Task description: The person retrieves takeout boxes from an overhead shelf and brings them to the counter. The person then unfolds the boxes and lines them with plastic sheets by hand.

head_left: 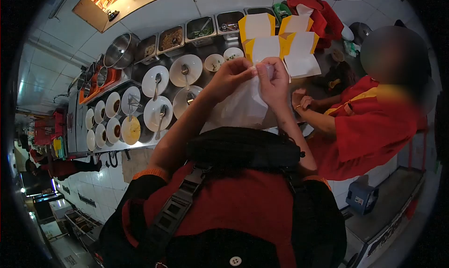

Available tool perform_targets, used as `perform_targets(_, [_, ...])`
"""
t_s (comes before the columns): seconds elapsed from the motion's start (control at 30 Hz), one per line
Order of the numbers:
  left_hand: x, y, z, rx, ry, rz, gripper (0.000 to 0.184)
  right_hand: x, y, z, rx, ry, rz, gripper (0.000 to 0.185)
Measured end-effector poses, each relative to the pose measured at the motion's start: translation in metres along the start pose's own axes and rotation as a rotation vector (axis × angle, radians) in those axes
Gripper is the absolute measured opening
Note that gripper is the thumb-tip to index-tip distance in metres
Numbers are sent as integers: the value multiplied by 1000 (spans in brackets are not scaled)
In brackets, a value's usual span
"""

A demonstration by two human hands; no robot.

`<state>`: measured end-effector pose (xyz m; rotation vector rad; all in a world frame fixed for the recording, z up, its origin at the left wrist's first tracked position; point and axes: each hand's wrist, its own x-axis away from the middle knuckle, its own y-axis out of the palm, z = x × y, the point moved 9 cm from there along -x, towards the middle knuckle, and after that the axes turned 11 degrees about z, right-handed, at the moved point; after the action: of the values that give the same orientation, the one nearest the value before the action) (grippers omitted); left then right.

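Note:
My left hand [230,79] and my right hand [274,83] are close together in front of me, over the near side of the counter. Between their pinched fingers is the top of a thin, translucent plastic bag [244,104], which hangs down below them. Its contents, if any, cannot be made out. Just beyond my hands stand several open paper food boxes, yellow outside and white inside, among them one front box [301,62]. Two small white bowls with green bits, including one bowl [214,62], sit left of the boxes.
White plates [185,70] with forks and spoons cover the counter's left, beside small bowls of dark sauce [113,104]. Metal food pans [171,39] line the back. At right stands a co-worker in a red shirt [374,127], hands together near the boxes. An orange crate [100,87] is far left.

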<state>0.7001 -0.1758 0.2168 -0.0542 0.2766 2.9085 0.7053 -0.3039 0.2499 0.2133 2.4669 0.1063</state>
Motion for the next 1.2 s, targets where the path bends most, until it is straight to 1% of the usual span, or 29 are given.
perform_targets(0.07, [0,-13,0,56,-13,61,8,2,3,10,-46,128,-44,13])
perform_targets(0.1, [1,-12,1,57,-11,63,8,2,1,10,-47,127,-48,13])
perform_targets(0.17, [5,-18,11,307,27,125,13,4,0,13,19,132,-109,13])
perform_targets(0.2, [7,-19,11,304,30,127,13,3,-1,12,14,130,-110,13])
perform_targets(0.27, [12,-14,16,461,65,17,18,0,-4,6,22,112,-118,12])
perform_targets(0.3, [15,-12,21,456,66,18,18,-2,-4,4,18,112,-116,12])
perform_targets(0.37, [22,-5,33,414,81,23,23,-4,-9,9,13,219,-74,12])
perform_targets(0.4, [20,-9,32,410,79,22,23,-5,-9,10,9,221,-71,12])
perform_targets(0.47, [22,-9,33,412,137,-127,23,-6,-6,13,-12,224,-97,13])
perform_targets(0.5, [23,-10,36,411,133,-128,23,-7,-7,16,-13,226,-94,13])
perform_targets(0.57, [23,-21,46,374,178,-1,24,-1,-2,33,-157,408,-128,12])
perform_targets(0.6, [22,-27,47,384,182,20,20,-1,-3,35,-155,409,-127,12])
perform_targets(0.63, [22,-32,49,386,183,21,20,0,-4,39,-214,444,-97,12])
perform_targets(0.7, [24,-51,64,488,240,111,14,1,-7,45,-272,475,-70,11])
perform_targets(0.73, [30,-62,72,567,216,244,14,0,-9,46,-261,437,-94,12])
perform_targets(0.77, [31,-69,81,512,255,169,12,-1,-11,46,-252,399,-119,12])
perform_targets(0.83, [38,-83,103,562,369,225,14,-1,-13,53,-207,396,-129,12])
perform_targets(0.9, [46,-81,135,463,526,84,17,0,-14,56,-165,399,-141,12])
perform_targets(0.97, [52,-77,145,403,544,70,20,0,-15,60,-188,479,-114,10])
perform_targets(1.03, [53,-86,145,251,486,311,26,-8,-15,55,-191,448,-109,12])
perform_targets(1.07, [52,-93,145,245,490,314,26,-13,-16,51,-187,418,-92,14])
perform_targets(1.13, [49,-124,141,130,445,497,23,-20,-12,43,-175,385,-114,13])
perform_targets(1.17, [49,-130,140,129,443,497,23,-24,-11,37,-155,356,-135,12])
perform_targets(1.2, [50,-137,144,-82,406,623,17,-27,-11,33,-155,357,-133,12])
